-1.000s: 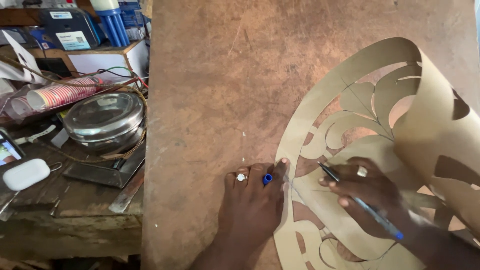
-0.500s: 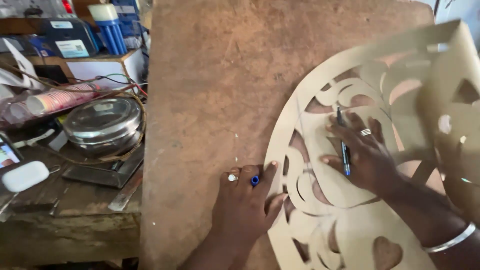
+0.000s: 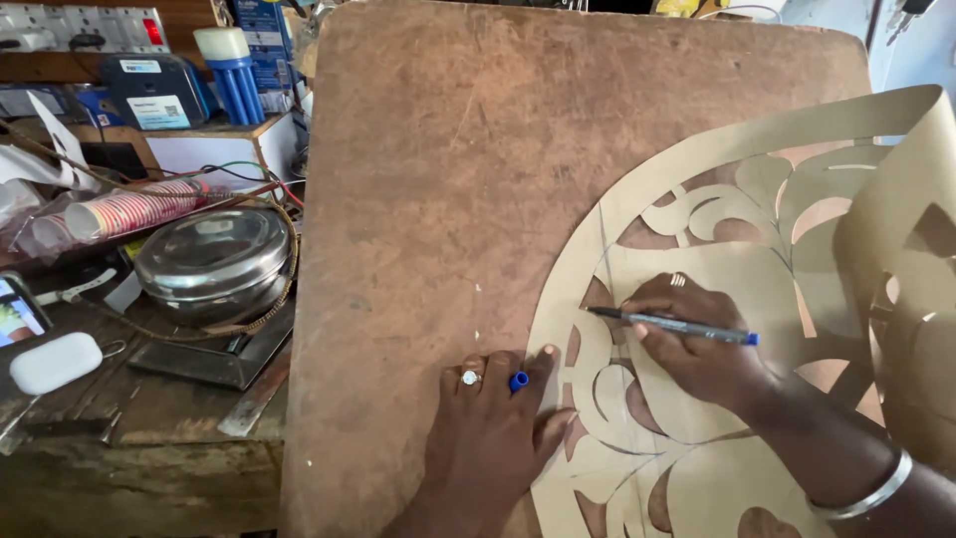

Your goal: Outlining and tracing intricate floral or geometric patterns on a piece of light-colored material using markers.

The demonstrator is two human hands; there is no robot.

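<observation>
Matt tan card stencil (image 3: 757, 249) on worn, scuffed brown board (image 3: 478, 179); glossy plastic pen (image 3: 677, 325) — polished metal tin (image 3: 214, 261), dull rough wooden bench (image 3: 129, 438).

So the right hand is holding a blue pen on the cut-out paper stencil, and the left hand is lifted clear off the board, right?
Not quite. The head view shows the left hand pressed flat on the brown board, fingertips on the stencil's edge, not lifted. The right hand does hold the blue pen on the cut-out paper stencil.
</observation>
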